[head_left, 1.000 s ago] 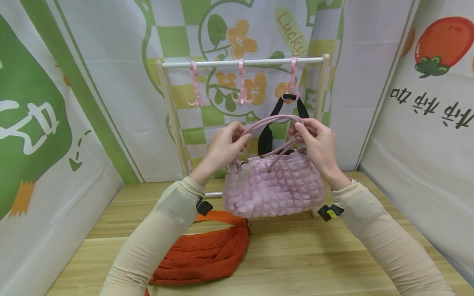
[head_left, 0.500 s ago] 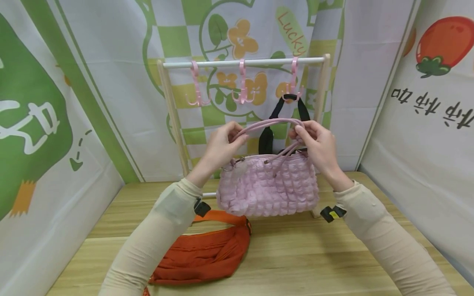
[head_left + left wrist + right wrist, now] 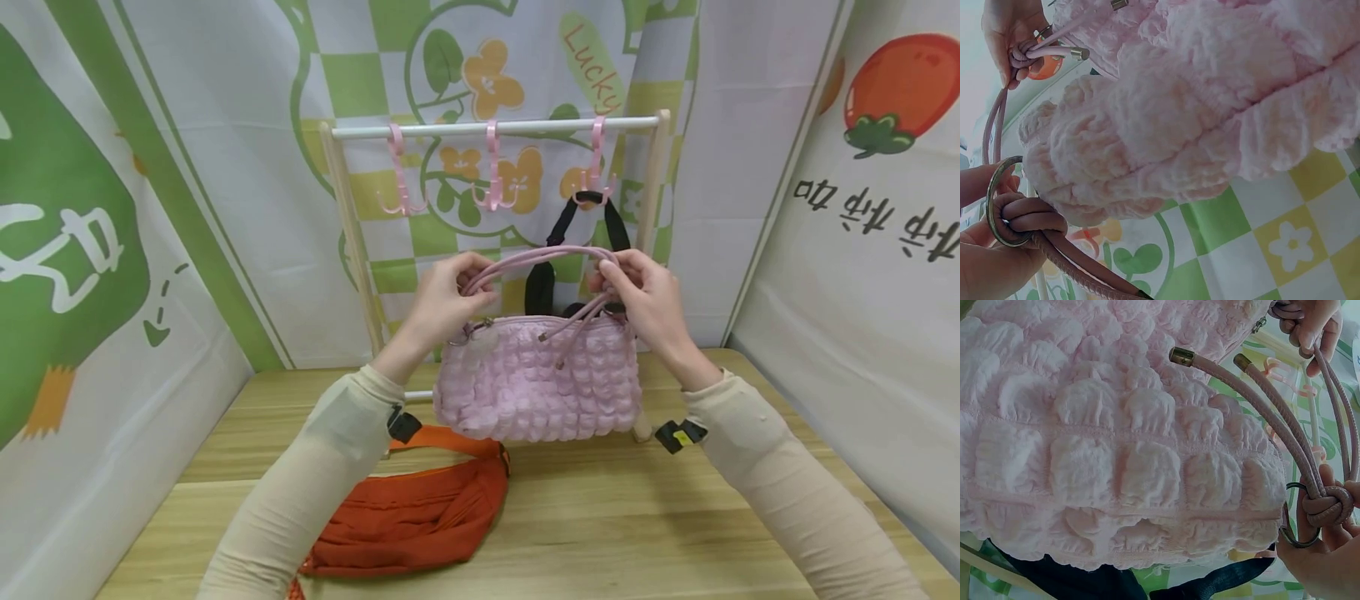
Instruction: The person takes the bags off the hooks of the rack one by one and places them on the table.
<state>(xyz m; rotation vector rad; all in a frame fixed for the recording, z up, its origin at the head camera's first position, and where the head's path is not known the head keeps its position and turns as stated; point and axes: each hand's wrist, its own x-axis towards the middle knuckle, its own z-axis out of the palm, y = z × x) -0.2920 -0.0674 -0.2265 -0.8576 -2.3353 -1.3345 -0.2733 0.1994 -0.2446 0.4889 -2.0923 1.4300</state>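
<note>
A pink puffy handbag (image 3: 536, 383) hangs in the air from its handle (image 3: 543, 252), with both hands on the handle's two ends. My left hand (image 3: 446, 300) pinches the handle near its left knot, beside a metal ring (image 3: 996, 209). At the other end my right hand (image 3: 648, 292) pinches the handle by the knot (image 3: 1329, 506), where two loose cord ends with metal tips (image 3: 1182, 356) stick out. Behind the handbag a black strap (image 3: 540, 287) hangs on the right pink hook (image 3: 596, 162); what it belongs to is mostly hidden.
A rack with a white bar (image 3: 450, 129) carries a left pink hook (image 3: 400, 175) and a middle pink hook (image 3: 493, 171). An orange-red waist bag (image 3: 412, 517) lies on the wooden table (image 3: 600, 525) at front left. Printed cloth walls stand around.
The handbag has shifted slightly left, and its handle has dropped a little. My hands have moved slightly apart, still holding the handle.
</note>
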